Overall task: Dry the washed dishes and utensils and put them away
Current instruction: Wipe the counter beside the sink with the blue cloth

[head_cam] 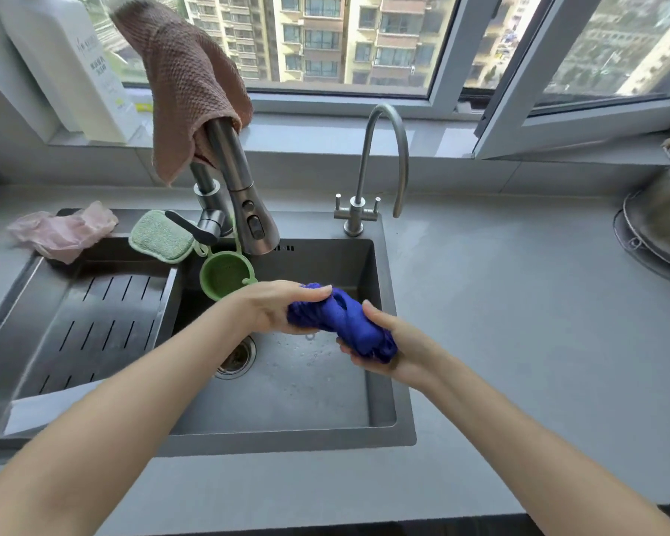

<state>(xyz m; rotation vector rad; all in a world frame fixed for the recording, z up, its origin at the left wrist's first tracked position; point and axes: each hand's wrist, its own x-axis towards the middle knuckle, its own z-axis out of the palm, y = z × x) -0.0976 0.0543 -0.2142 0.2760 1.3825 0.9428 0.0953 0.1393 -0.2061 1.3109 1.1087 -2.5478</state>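
Novice: Cloth first. Where is it?

Cook: In the air over the right half of the sink, above the wet basin floor and strung between both hands. The left hand has its fingers wrapped over one end. The right hand has the other end bunched in a curled palm. The cloth is twisted between them, so I'd say it's being wrung.

Novice: How will it handle?

Cook: It's soft, limp and light, though likely damp and a little heavier for that. Nothing about it can break. Grip the ends to twist it, and take a corner or hem to shake it open before drying anything.

Novice: And room to move?

Cook: It's tight behind. The faucet and a green strainer hang just past the left hand, and a thin tap stands at the back rim. The sink's right wall is just beside the right hand. To the left a slotted tray sits in the sink. To the right the counter runs bare as far as a pot at the far edge. I'd let any drips fall inside the rim.
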